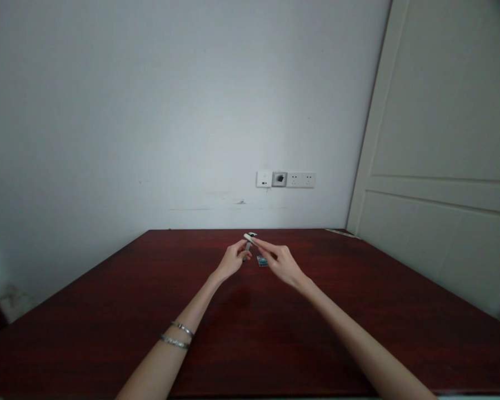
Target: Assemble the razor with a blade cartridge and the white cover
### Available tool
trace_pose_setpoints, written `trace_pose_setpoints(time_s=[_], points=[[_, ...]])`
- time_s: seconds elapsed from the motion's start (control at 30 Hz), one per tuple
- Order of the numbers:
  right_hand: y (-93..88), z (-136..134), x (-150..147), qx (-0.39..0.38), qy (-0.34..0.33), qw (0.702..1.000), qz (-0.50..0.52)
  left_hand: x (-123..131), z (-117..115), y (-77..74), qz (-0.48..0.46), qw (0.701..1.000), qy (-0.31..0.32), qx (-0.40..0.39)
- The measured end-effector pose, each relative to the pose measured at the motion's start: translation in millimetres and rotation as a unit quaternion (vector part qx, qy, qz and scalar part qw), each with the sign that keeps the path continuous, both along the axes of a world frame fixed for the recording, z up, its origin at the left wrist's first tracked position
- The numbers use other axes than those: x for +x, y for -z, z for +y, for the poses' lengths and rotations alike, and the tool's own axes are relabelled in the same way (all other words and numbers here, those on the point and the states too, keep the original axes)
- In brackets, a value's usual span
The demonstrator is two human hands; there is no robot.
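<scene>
Both arms reach far out over a dark red wooden table. My left hand is closed around a thin grey stick-like object with a white tip. My right hand has its fingers stretched toward that white tip and touches it near the top. A small blue-green packet lies on the table just under my right hand. A small dark and white item sits on the table beyond the hands; I cannot make out what it is. Two silver bangles are on my left forearm.
A white wall stands behind the table with a row of sockets and switches. A pale door is at the right. A thin flat strip lies at the table's far right corner.
</scene>
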State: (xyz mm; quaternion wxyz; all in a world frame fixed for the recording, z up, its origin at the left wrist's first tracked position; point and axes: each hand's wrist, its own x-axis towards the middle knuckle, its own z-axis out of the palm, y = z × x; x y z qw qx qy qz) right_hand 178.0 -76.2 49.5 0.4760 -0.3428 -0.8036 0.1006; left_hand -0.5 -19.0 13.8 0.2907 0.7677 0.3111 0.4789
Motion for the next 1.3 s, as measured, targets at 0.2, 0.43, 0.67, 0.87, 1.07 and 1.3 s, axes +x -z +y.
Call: trace_pose_setpoints(time_s=[0.2,0.43,0.67,0.87,1.07,1.3], points=[[-0.5,-0.9,-0.2,0.014,0.03,0.999,-0.014,-1.4,3.0,2.1,-0.004,0.999,-0.044,-0.002],[1.2,2.0,13.0,-0.005,0.004,1.0,0.017,-1.7,6.0,0.3,-0.059,0.996,-0.053,-0.034],[17.9,25.5,22.6,-0.147,0.026,0.969,0.195,-1.0,0.4,-7.2,-0.118,0.985,-0.048,-0.113],[34.8,42.5,29.9,-0.202,0.051,0.948,0.24,-5.3,1.3,-11.9,-0.134,0.981,-0.045,-0.133],[54.1,47.1,35.8,-0.171,0.071,0.971,0.153,-10.3,5.9,-10.9,-0.148,0.979,-0.049,-0.132],[62.4,42.1,42.3,-0.033,0.037,0.996,-0.071,-12.7,5.4,-11.3,-0.16,0.976,-0.039,-0.139]])
